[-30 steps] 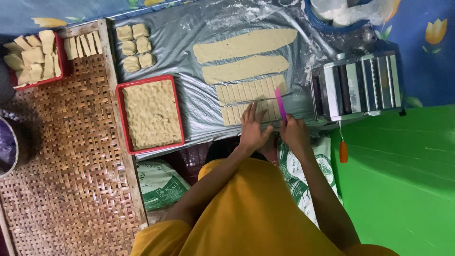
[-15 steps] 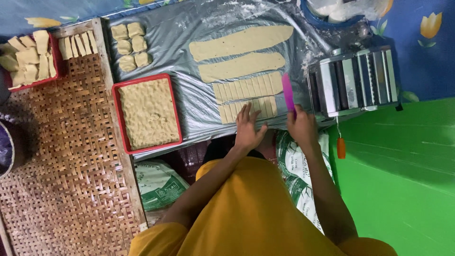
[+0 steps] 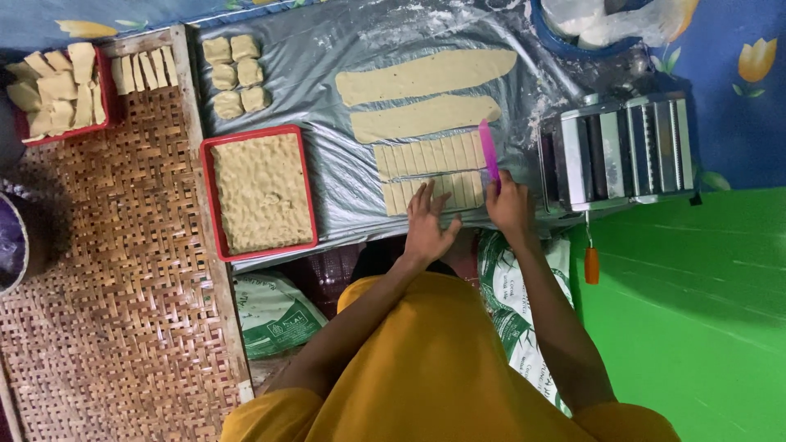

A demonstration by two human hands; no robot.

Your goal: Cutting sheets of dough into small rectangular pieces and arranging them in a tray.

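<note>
My right hand (image 3: 508,205) grips a pink plastic cutter (image 3: 489,151), whose blade stands at the right end of the upper row of cut dough strips (image 3: 430,155). Spread flat, my left hand (image 3: 427,221) presses on the lower row of cut strips (image 3: 458,190). Two long uncut dough sheets (image 3: 422,75) (image 3: 422,117) lie beyond them on the grey plastic sheet (image 3: 344,176).
A red tray of dough (image 3: 260,192) sits left of the strips, with several dough lumps (image 3: 233,75) behind it. A metal pasta roller (image 3: 622,147) stands at the right. A woven bamboo mat (image 3: 115,270) and a red tray of cut pieces (image 3: 57,90) lie far left.
My right hand has carried the pink cutter from the lower row of strips up and right to the end of the upper row. My left hand stays on the lower strips.
</note>
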